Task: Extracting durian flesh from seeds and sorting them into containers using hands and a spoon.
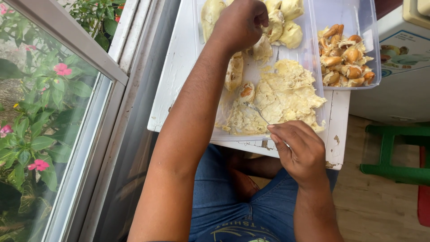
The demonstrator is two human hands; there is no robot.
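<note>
Metal spoon (256, 110): pinched by its handle in the right hand (301, 152), fingers closed tight round it; the bowl points away from the body and rests at the near edge of the mashed pulp.
Right hand: at the near rim of the tray, just above the lap.
Mashed pulp (286, 94): pale yellow, soft and spread out, just beyond the spoon tip; one piece (246, 92) with an orange-brown seed showing lies beside the tip, to its left.
Left hand (239, 22): reaches well past the spoon to the far end of the tray, fingers curled down among the whole pieces (291, 33); the back of the hand hides whether it has one gripped, so I cannot tell.
Tray (251, 136): clear plastic; holds both the pulp and the whole pieces.
Seed tub (358, 18): clear, just right of the tray; holds a heap of bare brown seeds (345, 58).
Table (179, 67): white and chipped, under both containers.
Step in hand: likely scraping flesh off seeds, with the left hand fetching a fresh piece.
Next move calls for: bringing a piece back to the spoon and holding it steady; the flesh looks slippery.
Further out: jeans (224, 201) below, a window with pink flowers (62, 69) to the left, a green stool (389, 152) to the right.
</note>
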